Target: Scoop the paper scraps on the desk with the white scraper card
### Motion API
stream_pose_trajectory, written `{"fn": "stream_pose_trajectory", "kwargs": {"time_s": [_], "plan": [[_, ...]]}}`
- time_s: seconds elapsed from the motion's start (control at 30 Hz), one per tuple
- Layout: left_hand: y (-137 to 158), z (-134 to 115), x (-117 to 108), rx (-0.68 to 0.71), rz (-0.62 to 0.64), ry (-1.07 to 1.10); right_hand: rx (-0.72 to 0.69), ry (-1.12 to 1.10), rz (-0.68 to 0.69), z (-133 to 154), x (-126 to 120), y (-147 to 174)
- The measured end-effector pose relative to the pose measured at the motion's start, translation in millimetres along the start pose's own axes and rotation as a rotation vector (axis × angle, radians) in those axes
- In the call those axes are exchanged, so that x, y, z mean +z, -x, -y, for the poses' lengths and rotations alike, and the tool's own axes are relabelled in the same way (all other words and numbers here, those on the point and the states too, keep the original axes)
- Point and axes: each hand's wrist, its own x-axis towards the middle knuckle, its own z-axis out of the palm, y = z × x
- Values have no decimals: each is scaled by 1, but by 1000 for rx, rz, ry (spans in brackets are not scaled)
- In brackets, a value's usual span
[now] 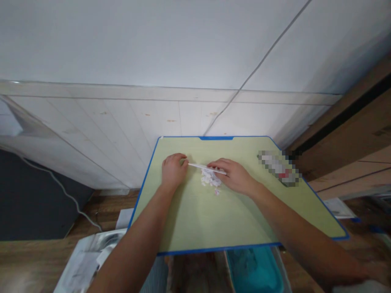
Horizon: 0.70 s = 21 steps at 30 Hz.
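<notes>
Largest in our view is the pale green surface (214,228), rimmed in blue. Below its near edge, right of the middle, we see a teal basin (259,274). A long, pixelated item (276,167) lies beside the right edge, towards the far right corner. Our right hand (230,173) pinches a thin white strip (198,166), which lies nearer the far edge than the near one. Our left hand (174,171) curls at the strip's left end; we cannot tell whether it grips. White scraps (210,179) lie in a small heap beside our right fingers.
</notes>
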Motion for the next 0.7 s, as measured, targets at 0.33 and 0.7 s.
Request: {"fn": "stream_pose_trajectory", "kwargs": {"time_s": [0.33,0.7], "plan": [[2,-2,0,-5,16,17,163,-333,-267,-5,-17,37],[3,-6,2,40,12,-50,533,-558,-482,-24,5,99]]}}
